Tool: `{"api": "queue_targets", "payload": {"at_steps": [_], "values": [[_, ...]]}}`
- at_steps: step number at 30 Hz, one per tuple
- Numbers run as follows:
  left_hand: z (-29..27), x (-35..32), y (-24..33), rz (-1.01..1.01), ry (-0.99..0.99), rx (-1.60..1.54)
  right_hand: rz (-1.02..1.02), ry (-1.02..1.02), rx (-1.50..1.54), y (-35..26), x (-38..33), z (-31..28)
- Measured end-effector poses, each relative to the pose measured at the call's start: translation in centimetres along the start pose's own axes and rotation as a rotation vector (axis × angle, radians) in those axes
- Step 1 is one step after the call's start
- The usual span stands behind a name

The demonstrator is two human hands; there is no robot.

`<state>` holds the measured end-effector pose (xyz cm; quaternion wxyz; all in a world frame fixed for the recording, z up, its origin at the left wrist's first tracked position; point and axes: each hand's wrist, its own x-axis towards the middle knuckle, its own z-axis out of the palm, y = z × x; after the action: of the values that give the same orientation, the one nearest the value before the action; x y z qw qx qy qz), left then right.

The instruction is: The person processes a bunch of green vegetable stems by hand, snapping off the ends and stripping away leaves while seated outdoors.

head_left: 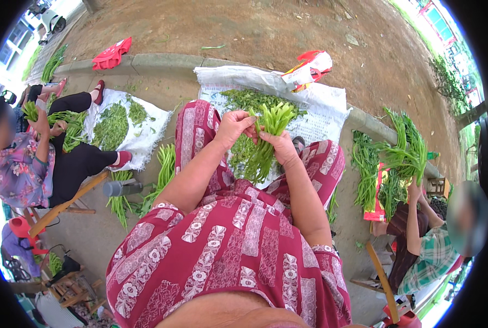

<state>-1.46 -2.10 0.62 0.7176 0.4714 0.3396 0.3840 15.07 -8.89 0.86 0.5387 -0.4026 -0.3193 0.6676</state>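
Green stems, gathered in 1 leafy bunch (275,119), are held out between your knees, over the near part of a pale woven sheet (214,76). Your right hand (281,146) is closed around the middle of the bunch, thumb laid across the stems. Your left hand (237,128) is curled at the bunch's left edge, fingertips close together; you cannot tell whether they pinch a stem. Loose leaves (257,99) lie on the sheet just beyond the bunch, and a red and white bag (309,71) sits at the sheet's far edge. To your left and right, 2 seated people (22,172) (431,257) hold greens too.
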Motion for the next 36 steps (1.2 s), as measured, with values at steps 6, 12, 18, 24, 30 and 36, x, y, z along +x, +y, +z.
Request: {"api": "queue_targets", "payload": {"at_steps": [6, 12, 18, 24, 30, 36], "values": [[0.3, -0.1, 0.4, 0.003, 0.030, 0.003, 0.097, 0.056, -0.016, -0.3, 0.0, 0.4], [0.3, -0.1, 0.6, 0.025, 0.010, 0.055, 0.103, 0.031, 0.046, -0.5, -0.1, 0.7], [0.3, -0.1, 0.6, 0.029, -0.004, 0.089, 0.125, 0.007, 0.058, -0.7, -0.2, 0.5], [-0.1, 0.2, 0.4, 0.034, 0.000, 0.087, 0.165, 0.035, 0.114, -1.5, -0.5, 1.2], [-0.2, 0.3, 0.3, 0.021, -0.010, 0.077, 0.099, 0.080, 0.053, -0.6, 0.0, 0.2], [-0.3, 0.2, 0.6, 0.017, 0.015, 0.116, 0.075, 0.142, -0.055, -0.5, 0.1, 0.1]]}}
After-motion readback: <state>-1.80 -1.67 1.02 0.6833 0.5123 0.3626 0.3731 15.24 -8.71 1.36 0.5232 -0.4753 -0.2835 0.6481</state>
